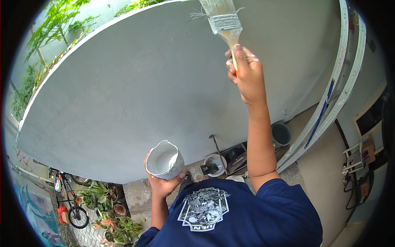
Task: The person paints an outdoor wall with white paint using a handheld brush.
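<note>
My right hand [247,69] is raised and closed around the wooden handle of a wide flat paintbrush [226,23]. Its bristles point up toward the top edge of the view, partly cut off, and white paint coats the ferrule. Down at chest height, my left hand [163,185] grips a small paint-crusted cup [177,163] with a ragged rim. White paint lines its inside, with a thick smear on the right. Before me stands a grey wall [129,102]; whether the bristles touch it cannot be told. White paint spots mark my right fingers.
An aluminium ladder [345,98] leans at the right. On the ground by the wall's foot are a white bucket [222,160], a long-handled tool [218,148] and a dark grey bucket [281,134]. Potted plants [123,227] and a bicycle [75,202] stand lower left.
</note>
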Tool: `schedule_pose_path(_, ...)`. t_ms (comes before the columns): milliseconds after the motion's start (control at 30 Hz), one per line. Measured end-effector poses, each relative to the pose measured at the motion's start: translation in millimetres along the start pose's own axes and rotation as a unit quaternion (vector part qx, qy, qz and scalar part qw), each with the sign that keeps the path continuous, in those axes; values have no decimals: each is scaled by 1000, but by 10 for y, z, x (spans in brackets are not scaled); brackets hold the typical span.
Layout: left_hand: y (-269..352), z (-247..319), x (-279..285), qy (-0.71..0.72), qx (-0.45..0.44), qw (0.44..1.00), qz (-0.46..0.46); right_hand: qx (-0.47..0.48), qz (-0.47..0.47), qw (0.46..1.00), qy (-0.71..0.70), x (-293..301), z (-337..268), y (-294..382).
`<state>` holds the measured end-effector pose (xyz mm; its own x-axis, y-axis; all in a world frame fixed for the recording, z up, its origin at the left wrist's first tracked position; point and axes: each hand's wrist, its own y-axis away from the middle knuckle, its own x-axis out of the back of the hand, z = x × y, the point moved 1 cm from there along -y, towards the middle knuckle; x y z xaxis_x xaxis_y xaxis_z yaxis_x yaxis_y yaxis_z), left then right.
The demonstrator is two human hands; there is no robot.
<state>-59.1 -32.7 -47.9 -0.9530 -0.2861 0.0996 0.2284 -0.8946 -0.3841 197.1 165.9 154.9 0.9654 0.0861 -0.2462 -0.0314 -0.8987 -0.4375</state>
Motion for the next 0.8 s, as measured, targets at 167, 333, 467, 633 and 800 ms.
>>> schedule_pose_path(167,5,18,13,11,31,999,11,-38,-13,991,131,-109,1806,331)
schedule_pose_path(333,90,-82,133,-55,25,998,30,-132,-39,932,336,285,3823,1817)
schedule_pose_path(467,192,-102,229,-79,47,995,42,-602,-6,752,267,1026,4601,2380)
schedule_pose_path(633,119,-41,231,-96,27,991,93,-554,-1,820,145,746,4066,1818)
schedule_pose_path(800,-94,-137,237,-99,40,993,55,-479,27,877,31,527,2620,1157)
